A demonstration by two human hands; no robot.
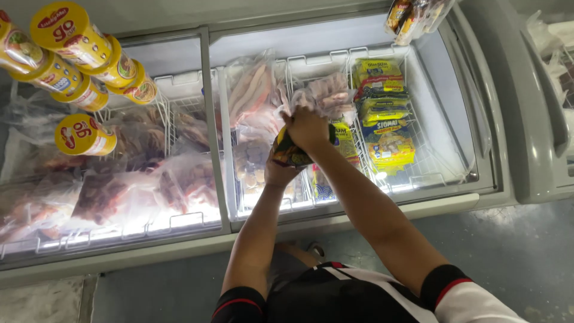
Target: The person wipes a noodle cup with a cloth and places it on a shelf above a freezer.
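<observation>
I look down into an open chest freezer. My right hand reaches into its middle wire basket and grips a clear bag of pale frozen pieces. My left hand holds a dark yellow-printed packet from below, just under the right hand. Both forearms stretch over the freezer's front rim.
Yellow and green frozen-food packs fill the right basket. Clear bags of meat lie under the shut left glass lid. Yellow cans stand on that lid at upper left. A second freezer stands to the right.
</observation>
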